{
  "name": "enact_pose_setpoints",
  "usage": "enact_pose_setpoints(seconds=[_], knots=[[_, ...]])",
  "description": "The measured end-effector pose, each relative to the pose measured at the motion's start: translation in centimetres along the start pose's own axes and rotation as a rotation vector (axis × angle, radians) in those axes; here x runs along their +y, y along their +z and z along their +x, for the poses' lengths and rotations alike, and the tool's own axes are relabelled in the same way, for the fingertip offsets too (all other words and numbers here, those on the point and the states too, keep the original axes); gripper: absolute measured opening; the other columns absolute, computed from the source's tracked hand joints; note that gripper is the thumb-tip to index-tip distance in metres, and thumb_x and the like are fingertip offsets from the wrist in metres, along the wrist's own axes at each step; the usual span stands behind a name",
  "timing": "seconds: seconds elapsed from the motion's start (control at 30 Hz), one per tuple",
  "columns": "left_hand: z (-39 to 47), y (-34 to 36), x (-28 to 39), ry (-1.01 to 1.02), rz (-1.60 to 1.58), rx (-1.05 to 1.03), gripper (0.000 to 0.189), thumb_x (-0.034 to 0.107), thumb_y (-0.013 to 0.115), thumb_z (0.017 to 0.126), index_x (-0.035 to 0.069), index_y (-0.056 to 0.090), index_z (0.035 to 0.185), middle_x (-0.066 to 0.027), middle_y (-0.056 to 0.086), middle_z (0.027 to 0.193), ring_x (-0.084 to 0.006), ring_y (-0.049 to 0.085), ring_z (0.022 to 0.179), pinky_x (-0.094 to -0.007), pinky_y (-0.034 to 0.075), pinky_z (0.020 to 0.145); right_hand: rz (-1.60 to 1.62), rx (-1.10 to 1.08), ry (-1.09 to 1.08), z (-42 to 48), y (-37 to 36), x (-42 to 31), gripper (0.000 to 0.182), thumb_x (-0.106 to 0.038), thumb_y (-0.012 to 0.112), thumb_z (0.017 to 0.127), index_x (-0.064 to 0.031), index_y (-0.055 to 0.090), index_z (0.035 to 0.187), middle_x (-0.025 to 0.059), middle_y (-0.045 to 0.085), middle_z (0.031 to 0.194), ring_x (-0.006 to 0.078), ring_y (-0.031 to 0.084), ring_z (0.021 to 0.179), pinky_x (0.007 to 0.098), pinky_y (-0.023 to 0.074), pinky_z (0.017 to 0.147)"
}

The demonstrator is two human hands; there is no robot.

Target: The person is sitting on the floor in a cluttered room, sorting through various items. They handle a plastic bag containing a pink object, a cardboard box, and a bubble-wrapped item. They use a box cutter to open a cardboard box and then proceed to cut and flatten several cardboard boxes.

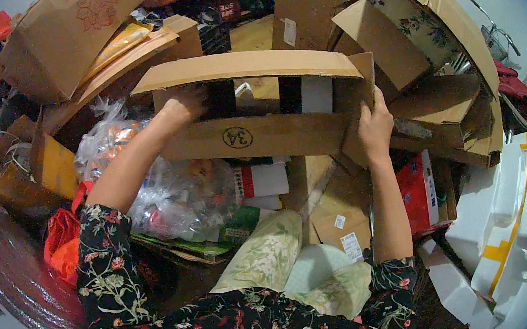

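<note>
A cardboard box (290, 135) with raised flaps spans the space before me; its near side bears a circled mark. My right hand (375, 124) grips the right end panel, thumb and fingers pointing up along its edge. My left hand (188, 103) reaches in at the box's left, below the long far flap (249, 65). It is blurred and its fingers are lost in shadow, so I cannot tell what they touch. Inside the box a pale panel (317, 95) and dark patches show. Under my left forearm lies a clear plastic bag (172, 197) of mixed items.
Large cardboard boxes (70, 45) crowd the far left, and another flapped carton (455, 21) stands at right. White foam pieces (498, 217) lie near right. A red bag (61, 238) and a plastic-wrapped roll (10, 270) sit left. Flattened cardboard (323, 191) lies below the box.
</note>
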State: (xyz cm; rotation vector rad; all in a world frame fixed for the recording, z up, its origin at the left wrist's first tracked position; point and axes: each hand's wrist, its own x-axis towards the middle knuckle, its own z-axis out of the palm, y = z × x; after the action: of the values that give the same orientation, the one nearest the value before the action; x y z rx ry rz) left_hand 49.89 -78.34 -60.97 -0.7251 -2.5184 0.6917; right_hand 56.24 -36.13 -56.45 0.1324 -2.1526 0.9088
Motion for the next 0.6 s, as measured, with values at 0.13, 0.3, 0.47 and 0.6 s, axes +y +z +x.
enact_pose_setpoints(seconds=[0.13,0.3,0.47,0.6], knots=[[-0.2,-4.9,-0.1,0.219,0.129,0.065,0.014,0.014,0.053,0.073,0.012,0.066,0.076,-0.0064,0.059,0.094,-0.0202,0.055,0.102,-0.0410,0.029,0.107,-0.096,-0.001,-0.025,-0.2,-0.6,1.3,0.045,-0.004,0.052,0.081,-0.0158,0.049,0.124,0.0226,0.063,0.082,0.0394,0.062,0.075,0.0472,0.0478,0.066],[-2.0,-9.6,-2.6,0.233,0.127,0.165,0.006,0.007,0.055,0.069,0.009,0.060,0.067,-0.0038,0.053,0.076,-0.0162,0.055,0.091,-0.0390,0.023,0.113,-0.169,-0.051,-0.053,0.1,-0.3,0.6,0.051,0.001,0.050,0.077,-0.0189,0.050,0.124,0.0216,0.063,0.080,0.0384,0.062,0.072,0.0467,0.0482,0.065],[-4.7,-10.9,-4.5,0.159,0.159,0.341,0.005,0.005,0.054,0.069,0.008,0.056,0.067,-0.0040,0.049,0.072,-0.0173,0.055,0.083,-0.0381,0.027,0.111,-0.126,-0.008,-0.260,1.4,-1.2,0.9,0.051,0.002,0.051,0.073,-0.0150,0.053,0.121,0.0167,0.064,0.092,0.0338,0.063,0.080,0.0422,0.0504,0.069],[-5.7,-12.6,-2.5,0.060,0.125,0.180,0.033,0.002,0.056,0.067,0.008,0.055,0.100,-0.0065,0.049,0.076,-0.0213,0.053,0.077,-0.0366,0.044,0.087,-0.138,-0.078,-0.381,2.2,-2.4,-0.7,0.051,0.005,0.051,0.071,-0.0133,0.055,0.119,0.0134,0.063,0.102,0.0312,0.063,0.086,0.0382,0.0515,0.071]])
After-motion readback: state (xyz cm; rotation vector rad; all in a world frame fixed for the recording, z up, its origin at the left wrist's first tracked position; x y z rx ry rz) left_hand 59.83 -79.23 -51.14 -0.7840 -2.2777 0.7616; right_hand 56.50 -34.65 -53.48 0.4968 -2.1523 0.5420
